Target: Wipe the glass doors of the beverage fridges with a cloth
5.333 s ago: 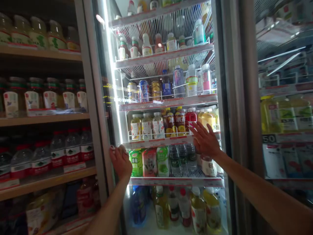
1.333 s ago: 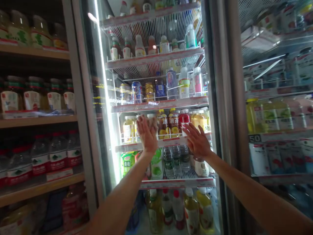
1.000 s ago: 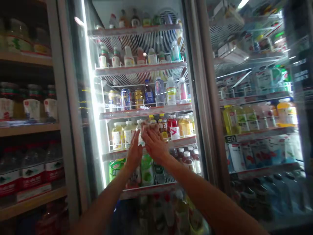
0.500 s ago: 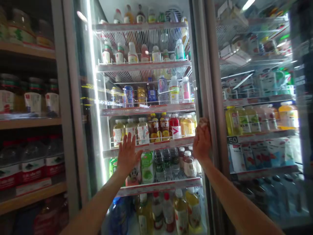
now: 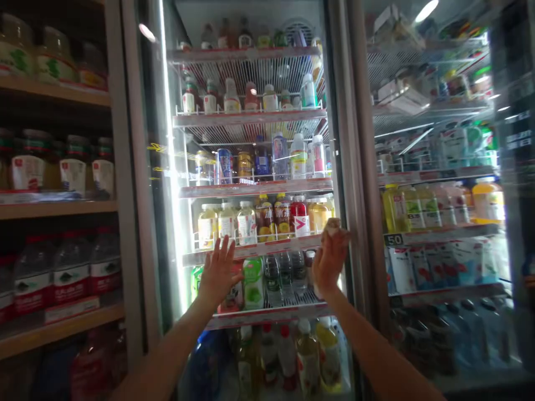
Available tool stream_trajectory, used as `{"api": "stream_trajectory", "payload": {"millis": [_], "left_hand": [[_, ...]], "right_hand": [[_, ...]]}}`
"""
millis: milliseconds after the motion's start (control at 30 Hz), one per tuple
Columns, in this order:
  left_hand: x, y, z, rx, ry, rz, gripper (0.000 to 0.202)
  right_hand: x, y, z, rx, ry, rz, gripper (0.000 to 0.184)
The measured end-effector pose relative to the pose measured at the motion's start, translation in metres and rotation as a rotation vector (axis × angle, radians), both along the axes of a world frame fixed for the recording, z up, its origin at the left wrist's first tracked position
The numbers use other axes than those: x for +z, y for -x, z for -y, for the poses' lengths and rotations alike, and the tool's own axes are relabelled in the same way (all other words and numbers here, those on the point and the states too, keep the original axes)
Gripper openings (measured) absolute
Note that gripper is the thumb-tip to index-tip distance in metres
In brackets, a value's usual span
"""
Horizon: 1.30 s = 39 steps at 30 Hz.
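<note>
My left hand [image 5: 219,275] is spread with its fingers apart, in front of the glass door [image 5: 156,267] of a lit drinks fridge. Whether the palm touches the glass I cannot tell. Closer to the door's right-hand frame, my right hand [image 5: 329,262] has its fingers closed on a crumpled, pale brownish cloth [image 5: 335,227], which appears to be against the glass. Behind the door, a red bottle [image 5: 300,216] and several brown tea bottles [image 5: 264,217] stand on a shelf. A green carton [image 5: 253,283] shows just right of my left hand.
A metal door frame [image 5: 361,167] runs upright to the right of my right hand. Beyond it is another glass-fronted fridge with yellow bottles [image 5: 393,209] and a price tag [image 5: 393,240]. On the left, an open wooden shelf [image 5: 58,210] holds bottled drinks.
My right hand has moved left with the cloth, away from the metal frame and onto the glass area. My left hand stays spread, slightly lower in view. The view has shifted a little.
</note>
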State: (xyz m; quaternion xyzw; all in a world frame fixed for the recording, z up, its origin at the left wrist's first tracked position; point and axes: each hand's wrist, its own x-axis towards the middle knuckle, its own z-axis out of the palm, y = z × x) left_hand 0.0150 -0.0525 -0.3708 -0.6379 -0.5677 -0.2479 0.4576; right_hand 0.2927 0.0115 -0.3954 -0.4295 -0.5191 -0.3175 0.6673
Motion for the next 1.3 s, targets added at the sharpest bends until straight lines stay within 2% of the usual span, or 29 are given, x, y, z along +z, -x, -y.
{"api": "stream_trajectory", "payload": {"millis": [33, 133, 200, 267, 367, 433, 567, 633, 700, 767, 833, 933, 1000, 1067, 1133, 1233, 1300], "left_hand": [[0.000, -0.001, 0.000, 0.000, -0.005, 0.004, 0.087], [0.001, -0.002, 0.001, -0.015, -0.017, 0.010, 0.085], [0.002, 0.000, 0.001, -0.033, -0.021, 0.005, 0.085], [0.001, 0.001, 0.001, -0.045, -0.027, 0.004, 0.086], [-0.001, 0.002, -0.001, -0.057, -0.034, 0.012, 0.086], [-0.002, 0.002, -0.002, -0.070, -0.035, 0.019, 0.087], [-0.002, 0.002, -0.002, -0.078, -0.027, 0.034, 0.090], [-0.001, 0.001, -0.001, -0.079, -0.019, 0.040, 0.091], [-0.001, 0.000, 0.000, -0.077, -0.008, 0.046, 0.090], [0.000, -0.001, 0.000, -0.064, 0.003, 0.054, 0.088], [0.000, -0.002, 0.001, -0.055, 0.013, 0.061, 0.087], [0.000, -0.001, 0.000, -0.057, 0.025, 0.062, 0.088], [0.000, 0.001, 0.000, -0.067, 0.028, 0.056, 0.089], [-0.001, 0.002, -0.001, -0.080, 0.021, 0.056, 0.091], [-0.002, 0.003, -0.002, -0.085, 0.008, 0.060, 0.090], [-0.003, 0.002, -0.003, -0.085, 0.004, 0.055, 0.088], [-0.003, 0.001, -0.002, -0.084, 0.003, 0.051, 0.088]], "right_hand": [[-0.004, 0.017, 0.004, 0.047, 0.005, 0.103, 0.053], [-0.018, 0.068, 0.017, 0.195, -0.027, 0.612, 0.055], [-0.023, 0.069, 0.019, 0.212, -0.032, 0.749, 0.053], [-0.021, 0.040, 0.014, 0.149, -0.018, 0.617, 0.051], [-0.015, -0.008, 0.002, 0.015, -0.050, 0.215, 0.050], [-0.017, -0.009, 0.000, -0.002, -0.088, 0.112, 0.052], [-0.035, 0.037, 0.010, 0.104, -0.085, 0.391, 0.058], [-0.037, 0.042, 0.012, 0.110, -0.088, 0.461, 0.057], [-0.029, 0.025, 0.010, 0.087, -0.131, 0.426, 0.054], [-0.014, 0.001, 0.003, 0.078, -0.186, 0.346, 0.049], [0.003, -0.008, -0.003, 0.088, -0.215, 0.322, 0.046], [0.020, 0.014, -0.004, 0.102, -0.167, 0.505, 0.047], [0.022, 0.033, -0.002, 0.102, -0.107, 0.640, 0.048], [0.017, 0.033, -0.002, 0.102, -0.058, 0.720, 0.050], [0.007, 0.009, -0.005, 0.082, -0.059, 0.681, 0.053], [-0.012, -0.035, -0.014, 0.001, -0.097, 0.344, 0.057], [-0.022, -0.037, -0.014, -0.045, -0.120, 0.101, 0.059]]}}
